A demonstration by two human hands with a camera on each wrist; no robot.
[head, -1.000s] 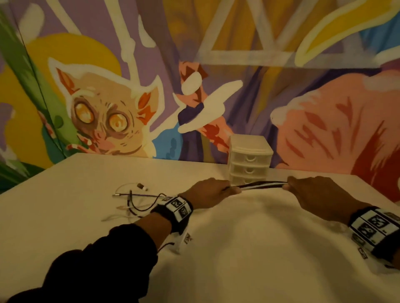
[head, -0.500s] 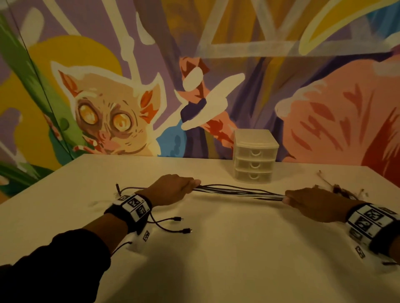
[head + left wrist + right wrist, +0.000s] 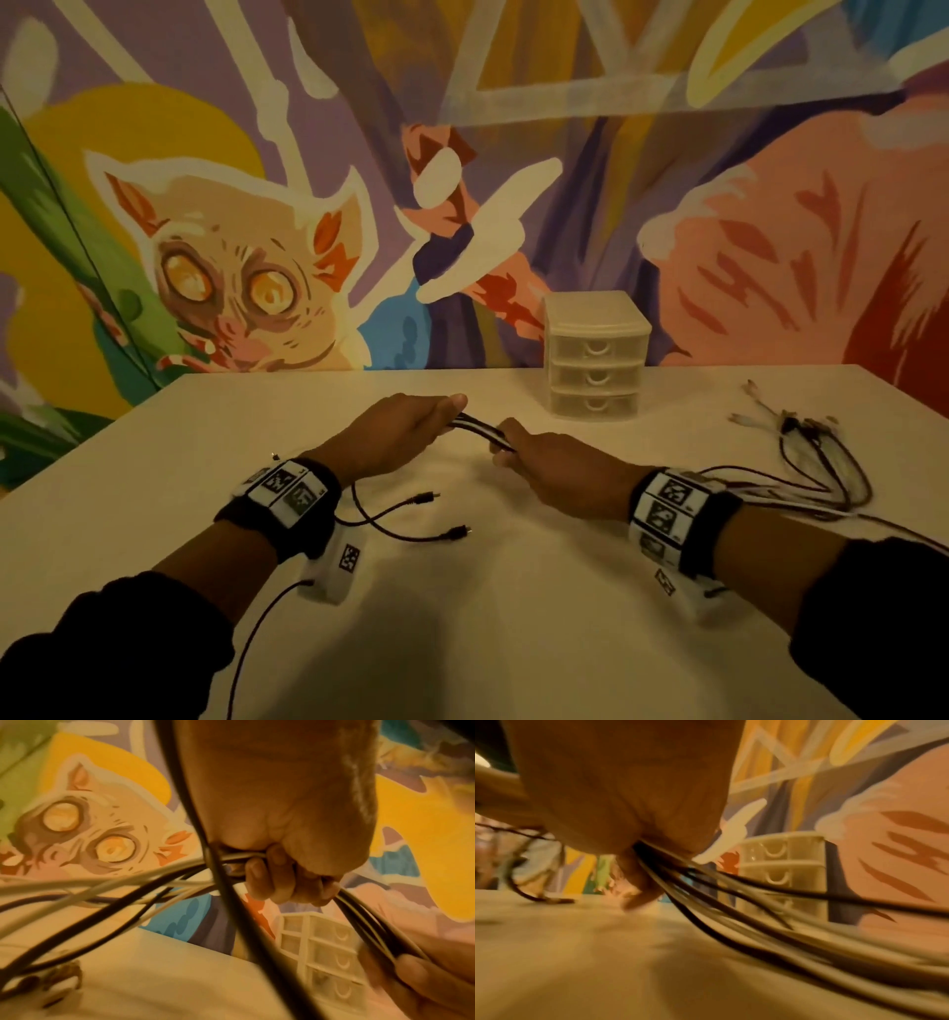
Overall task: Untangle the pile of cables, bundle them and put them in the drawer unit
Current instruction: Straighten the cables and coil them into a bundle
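Note:
A bundle of black and white cables (image 3: 480, 429) runs between my two hands at the table's middle. My left hand (image 3: 411, 429) grips one end of that stretch, its fingers (image 3: 272, 882) curled round the strands. My right hand (image 3: 554, 457) grips the same bundle (image 3: 706, 880) a short way to the right. Behind my right wrist the cables trail off to loose ends and plugs (image 3: 801, 437) at the right. Two black plug ends (image 3: 441, 514) lie below my left wrist. The small white three-drawer unit (image 3: 595, 360) stands at the back by the wall, all drawers closed.
The white table (image 3: 462, 616) meets a painted mural wall (image 3: 257, 231) at the back and left. A thin black lead (image 3: 257, 627) hangs from my left wrist camera. The table's right edge lies beyond the loose cable ends.
My hands have come close together along the bundle, the right one sliding left. The cable tails now trail farther out behind the right wrist.

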